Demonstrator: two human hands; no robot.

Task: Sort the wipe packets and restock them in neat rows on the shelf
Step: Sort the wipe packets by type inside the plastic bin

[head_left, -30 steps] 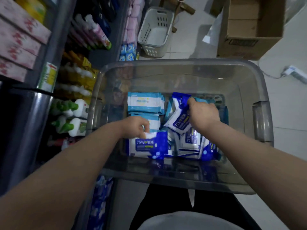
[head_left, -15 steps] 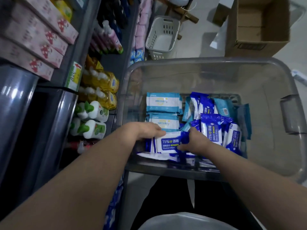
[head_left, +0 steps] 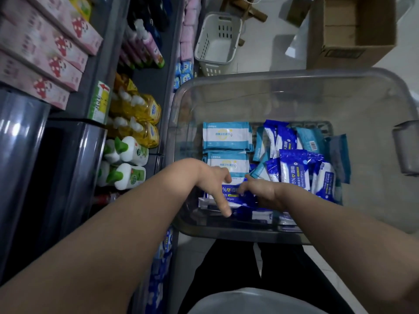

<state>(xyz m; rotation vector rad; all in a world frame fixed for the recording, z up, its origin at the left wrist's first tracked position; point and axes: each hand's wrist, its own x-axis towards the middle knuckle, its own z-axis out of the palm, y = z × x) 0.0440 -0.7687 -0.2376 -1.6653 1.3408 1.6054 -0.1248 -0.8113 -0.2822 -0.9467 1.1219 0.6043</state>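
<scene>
Both hands reach into a clear bin (head_left: 226,232) and meet on one blue packet (head_left: 235,194) that lies flat near the bin's near wall, on top of other packets. The left hand (head_left: 209,183) spans the packet's left end: its bent fingers sit at the far edge and one straight digit runs down over the near edge, so it seems to hold the packet between them. The right hand (head_left: 260,192) has its fingers curled onto the packet's right end and grips it there. The two hands nearly touch over the packet's printed face.

Behind the hands, two pale packets (head_left: 226,137) lie flat, one just beyond the other, along the bin's left side. To the right, more dark blue packets (head_left: 293,169) stand on edge, leaning against each other, and teal packets (head_left: 310,141) are wedged behind them. The far half of the bin floor is bare. A grey handle (head_left: 405,148) shows on the bin's right wall.

The shelf (head_left: 149,80) is to the left of the bin. It carries yellow bottles (head_left: 140,109), green-topped white bottles (head_left: 127,152) below them in the view, and pink boxes (head_left: 45,53) on the level nearest the camera. On the floor beyond the bin stand a white basket (head_left: 217,41) and an open cardboard box (head_left: 353,30).
</scene>
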